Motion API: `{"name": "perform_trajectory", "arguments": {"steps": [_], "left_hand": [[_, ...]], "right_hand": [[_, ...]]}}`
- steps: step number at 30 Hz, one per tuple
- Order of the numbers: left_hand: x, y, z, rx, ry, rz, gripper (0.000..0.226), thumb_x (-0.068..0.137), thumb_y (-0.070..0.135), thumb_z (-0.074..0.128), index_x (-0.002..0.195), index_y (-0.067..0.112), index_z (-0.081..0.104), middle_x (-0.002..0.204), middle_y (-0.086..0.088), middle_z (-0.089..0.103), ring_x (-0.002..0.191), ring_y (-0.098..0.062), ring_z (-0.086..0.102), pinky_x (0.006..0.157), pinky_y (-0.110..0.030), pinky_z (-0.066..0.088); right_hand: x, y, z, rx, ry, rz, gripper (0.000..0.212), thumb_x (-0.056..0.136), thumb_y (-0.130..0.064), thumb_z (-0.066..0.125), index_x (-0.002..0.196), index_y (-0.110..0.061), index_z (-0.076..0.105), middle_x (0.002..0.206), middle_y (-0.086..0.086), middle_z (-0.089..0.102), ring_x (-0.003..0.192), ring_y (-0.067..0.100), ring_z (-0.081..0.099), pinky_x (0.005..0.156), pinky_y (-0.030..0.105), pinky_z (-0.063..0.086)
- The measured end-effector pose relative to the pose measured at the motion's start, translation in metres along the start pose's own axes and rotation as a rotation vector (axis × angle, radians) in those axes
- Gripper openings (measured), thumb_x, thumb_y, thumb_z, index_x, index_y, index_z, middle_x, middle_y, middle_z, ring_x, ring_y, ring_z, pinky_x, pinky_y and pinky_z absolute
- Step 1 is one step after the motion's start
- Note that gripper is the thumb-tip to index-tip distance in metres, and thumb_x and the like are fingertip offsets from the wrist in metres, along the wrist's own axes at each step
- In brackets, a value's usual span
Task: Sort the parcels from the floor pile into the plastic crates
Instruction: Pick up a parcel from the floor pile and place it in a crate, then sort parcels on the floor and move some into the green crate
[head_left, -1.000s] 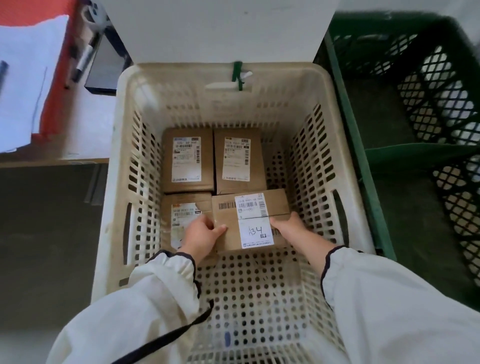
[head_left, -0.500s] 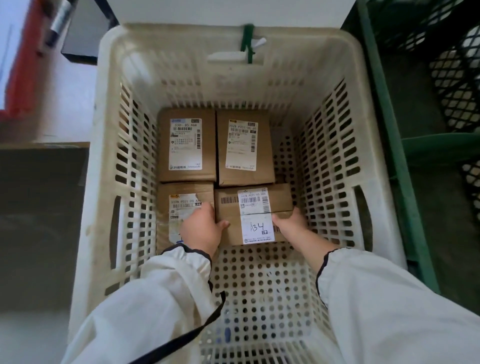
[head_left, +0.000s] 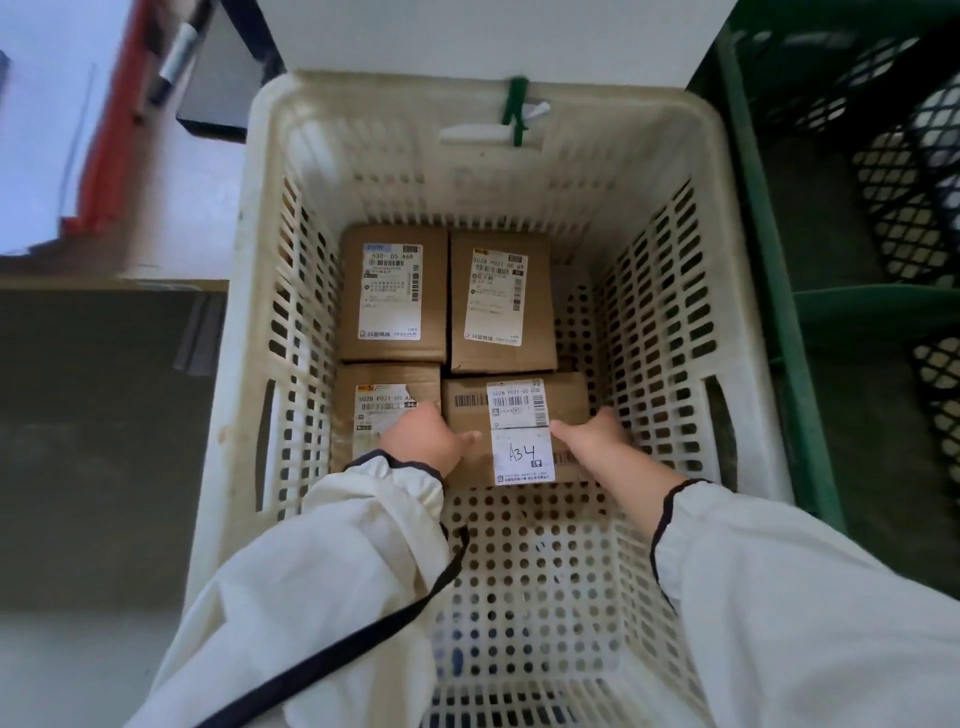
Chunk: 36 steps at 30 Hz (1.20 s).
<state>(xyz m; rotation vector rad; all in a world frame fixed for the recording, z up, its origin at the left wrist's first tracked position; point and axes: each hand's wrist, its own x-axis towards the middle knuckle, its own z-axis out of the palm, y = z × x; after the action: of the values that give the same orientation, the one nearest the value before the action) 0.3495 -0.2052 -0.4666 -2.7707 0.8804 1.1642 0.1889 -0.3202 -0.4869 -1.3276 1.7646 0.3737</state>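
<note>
Head view: left hand and right hand still clasp the A34 parcel, fingers curled round its ends. It has hardly shifted this past second, seated beside three other parcels in the cream crate. It looks ready for release.

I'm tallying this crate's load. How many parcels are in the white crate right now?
4, all in the white crate: far-left parcel, far-right parcel, near-left parcel, and the A34 parcel near right, held between the left hand and right hand. Others could lie underneath.
</note>
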Motion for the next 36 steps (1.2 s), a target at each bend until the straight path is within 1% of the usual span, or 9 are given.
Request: {"name": "perform_trajectory", "arguments": {"steps": [3,6,10,13,21,26,29,33,36], "left_hand": [[-0.013,0.009,-0.024,-0.076,-0.015,0.025,0.040,0.086,0.047,0.060,0.106,0.013,0.057,0.097,-0.003,0.065,0.086,-0.023,0.063,0.078,-0.036,0.054],[-0.036,0.014,-0.048,-0.117,-0.059,0.083,0.034,0.092,0.037,0.055,0.112,0.010,0.060,0.109,-0.008,0.066,0.094,-0.024,0.062,0.083,-0.034,0.051],[-0.079,0.006,-0.079,-0.204,-0.111,0.086,0.053,0.091,0.036,0.057,0.136,0.011,0.048,0.129,-0.008,0.058,0.115,-0.024,0.058,0.097,-0.033,0.048],[-0.113,-0.003,-0.103,-0.224,-0.045,0.084,0.063,0.088,0.040,0.059,0.143,0.015,0.041,0.140,-0.007,0.051,0.125,-0.023,0.051,0.105,-0.036,0.043],[-0.209,-0.028,-0.142,-0.256,0.164,0.132,0.071,0.084,0.037,0.063,0.147,0.019,0.033,0.148,-0.002,0.041,0.134,-0.019,0.042,0.110,-0.033,0.036],[-0.266,-0.061,-0.145,-0.225,0.313,0.099,0.069,0.079,0.041,0.063,0.142,0.028,0.039,0.141,0.003,0.049,0.126,-0.019,0.049,0.102,-0.038,0.044],[-0.300,-0.097,-0.142,-0.103,0.384,0.059,0.068,0.081,0.043,0.063,0.143,0.029,0.038,0.143,0.002,0.045,0.130,-0.021,0.043,0.105,-0.043,0.041],[-0.353,-0.165,-0.128,-0.076,0.470,-0.116,0.071,0.083,0.045,0.059,0.146,0.029,0.031,0.153,0.001,0.032,0.139,-0.022,0.030,0.109,-0.045,0.034],[-0.402,-0.222,-0.104,-0.172,0.508,-0.285,0.070,0.083,0.044,0.058,0.146,0.029,0.031,0.153,0.003,0.031,0.138,-0.022,0.031,0.108,-0.042,0.035]], "right_hand": [[-0.031,-0.023,-0.026,-0.030,-0.048,-0.130,0.077,0.087,-0.037,0.064,0.148,-0.011,0.024,0.148,0.010,0.038,0.130,0.029,0.044,0.096,0.034,0.042],[-0.071,-0.045,-0.050,-0.071,-0.071,-0.242,0.066,0.090,-0.031,0.060,0.145,-0.009,0.031,0.145,0.011,0.041,0.129,0.028,0.044,0.095,0.031,0.040],[-0.123,-0.061,-0.067,-0.133,-0.163,-0.368,0.060,0.091,-0.030,0.058,0.143,-0.006,0.038,0.143,0.010,0.044,0.129,0.025,0.044,0.094,0.028,0.038],[-0.157,-0.068,-0.076,-0.185,-0.271,-0.471,0.062,0.090,-0.035,0.060,0.141,-0.007,0.039,0.143,0.009,0.044,0.130,0.024,0.044,0.095,0.028,0.037],[-0.230,-0.081,-0.103,-0.331,-0.293,-0.691,0.062,0.087,-0.039,0.063,0.137,-0.009,0.043,0.141,0.009,0.046,0.127,0.024,0.046,0.104,0.034,0.040],[-0.279,-0.094,-0.078,-0.459,-0.282,-0.875,0.057,0.088,-0.035,0.062,0.134,-0.007,0.046,0.136,0.010,0.050,0.122,0.023,0.050,0.098,0.031,0.042],[-0.314,-0.100,-0.044,-0.506,-0.311,-0.975,0.056,0.087,-0.034,0.064,0.134,-0.008,0.048,0.133,0.008,0.053,0.118,0.022,0.053,0.091,0.027,0.044],[-0.364,-0.098,0.011,-0.571,-0.388,-1.079,0.056,0.089,-0.031,0.061,0.138,-0.011,0.043,0.138,0.008,0.048,0.124,0.024,0.050,0.095,0.033,0.046],[-0.408,-0.085,0.055,-0.659,-0.436,-1.204,0.055,0.088,-0.030,0.061,0.136,-0.008,0.045,0.137,0.008,0.050,0.126,0.023,0.049,0.101,0.033,0.042]]}}
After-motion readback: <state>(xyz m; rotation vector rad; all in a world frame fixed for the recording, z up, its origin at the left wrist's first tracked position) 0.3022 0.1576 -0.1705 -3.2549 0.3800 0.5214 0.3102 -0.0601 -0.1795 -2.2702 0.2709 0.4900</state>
